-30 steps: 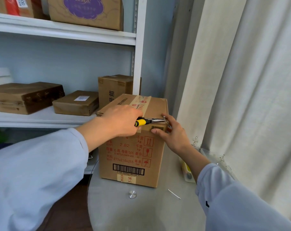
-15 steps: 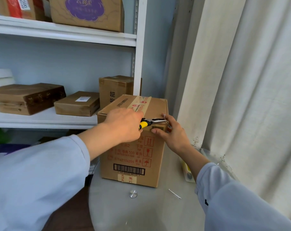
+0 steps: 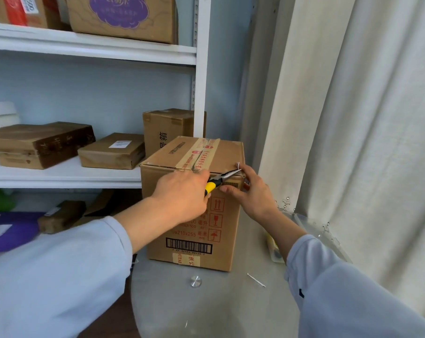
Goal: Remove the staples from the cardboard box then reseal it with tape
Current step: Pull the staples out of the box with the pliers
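A brown cardboard box (image 3: 194, 240) with printed tape across its top stands on a round glass table (image 3: 206, 301). My left hand (image 3: 179, 196) grips yellow-and-black needle-nose pliers (image 3: 218, 180). The plier tips reach the box's top front right corner, where a small metal staple (image 3: 237, 164) sticks up. My right hand (image 3: 250, 193) holds that same corner, thumb on the front face and fingers round the right edge. The left hand hides most of the plier handles.
A loose metal pin (image 3: 256, 280) and a round metal stud (image 3: 195, 281) lie on the table in front of the box. A clear plastic tray (image 3: 328, 242) sits at the right by the curtain (image 3: 352, 118). White shelves (image 3: 60, 176) with parcels stand behind.
My left hand has slid lower and rightward along the box front, tilting the pliers upward at the corner staple. The right hand stays on the corner.
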The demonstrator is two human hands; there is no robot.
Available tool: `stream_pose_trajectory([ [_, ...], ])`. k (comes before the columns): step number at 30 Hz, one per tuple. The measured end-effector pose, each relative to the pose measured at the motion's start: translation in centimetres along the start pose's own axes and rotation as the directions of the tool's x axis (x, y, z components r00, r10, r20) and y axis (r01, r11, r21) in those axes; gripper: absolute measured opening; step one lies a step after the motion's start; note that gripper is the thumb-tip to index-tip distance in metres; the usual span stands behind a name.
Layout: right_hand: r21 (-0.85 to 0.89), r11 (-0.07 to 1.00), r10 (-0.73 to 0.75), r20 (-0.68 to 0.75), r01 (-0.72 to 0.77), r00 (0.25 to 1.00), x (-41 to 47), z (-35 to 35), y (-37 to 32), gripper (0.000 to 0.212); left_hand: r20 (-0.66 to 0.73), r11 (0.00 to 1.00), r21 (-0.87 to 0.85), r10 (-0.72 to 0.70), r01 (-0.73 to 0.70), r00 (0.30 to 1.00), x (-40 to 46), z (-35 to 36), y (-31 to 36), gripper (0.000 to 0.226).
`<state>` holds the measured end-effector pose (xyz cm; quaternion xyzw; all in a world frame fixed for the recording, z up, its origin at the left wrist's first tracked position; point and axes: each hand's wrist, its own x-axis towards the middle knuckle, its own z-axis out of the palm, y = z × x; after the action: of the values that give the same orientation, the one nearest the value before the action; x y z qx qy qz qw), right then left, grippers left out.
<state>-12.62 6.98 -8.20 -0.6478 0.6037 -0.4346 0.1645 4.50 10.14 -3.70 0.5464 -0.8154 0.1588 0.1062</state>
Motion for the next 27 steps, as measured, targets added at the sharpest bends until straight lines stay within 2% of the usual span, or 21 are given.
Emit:
stream_pose_trajectory([
  [4, 0.001, 1.0, 0.007, 0.009, -0.007, 1.0, 0.0, 0.0, 0.0, 0.075, 0.057, 0.996, 0.087, 0.009, -0.014, 0.998, 1.2, -1.9, -0.9, 0.039],
  [9, 0.0, 1.0, 0.014, 0.014, -0.014, 1.0, -0.1, 0.0, 0.0, 0.076, 0.058, 0.981, 0.189, 0.026, -0.037, 0.998, 1.4, -2.1, -0.7, 0.038],
  [17, 0.008, 1.0, 0.015, 0.006, -0.015, 1.0, -0.2, 0.0, 0.1, 0.075, 0.017, 0.995, 0.099, 0.023, -0.025, 1.0, 0.6, -1.1, -0.7, 0.034],
  [27, -0.024, 1.0, -0.002, -0.003, 0.002, 1.0, -0.4, 0.0, -0.2, 0.074, -0.01, 0.997, -0.027, -0.073, 0.073, 0.997, -0.2, 0.0, 0.0, 0.033],
])
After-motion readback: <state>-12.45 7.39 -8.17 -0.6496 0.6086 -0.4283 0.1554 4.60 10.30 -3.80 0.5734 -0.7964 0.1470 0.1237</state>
